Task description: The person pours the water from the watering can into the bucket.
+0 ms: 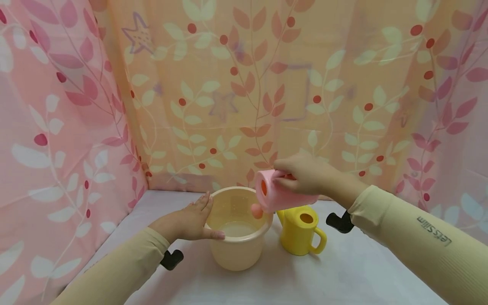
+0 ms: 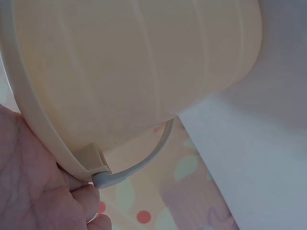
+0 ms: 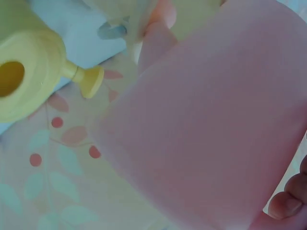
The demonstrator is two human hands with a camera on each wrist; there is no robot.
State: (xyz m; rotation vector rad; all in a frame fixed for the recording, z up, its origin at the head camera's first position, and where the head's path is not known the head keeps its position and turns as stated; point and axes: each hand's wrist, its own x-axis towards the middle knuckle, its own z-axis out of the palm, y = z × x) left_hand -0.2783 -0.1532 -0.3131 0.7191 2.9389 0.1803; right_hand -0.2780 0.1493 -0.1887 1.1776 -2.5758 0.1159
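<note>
A cream bucket (image 1: 238, 254) stands upright on the table. My left hand (image 1: 188, 220) rests on its left rim, with the fingers extended along the outside and the thumb stretched over the front edge. In the left wrist view, the palm lies against the rim beside the grey bail handle (image 2: 136, 167). My right hand (image 1: 305, 171) grips the handle of a pink watering can (image 1: 289, 197), tipped on its side over the bucket's right part. The can's round sprinkler head (image 1: 257, 211) hangs over the bucket opening. I cannot tell whether water is flowing out.
Just right of the bucket, below the pink can, stands a yellow watering can (image 1: 299, 233) with its handle to the right. A white cloth (image 1: 171, 284) covers the table. Leaf-patterned curtains (image 1: 251, 84) close in the back and both sides.
</note>
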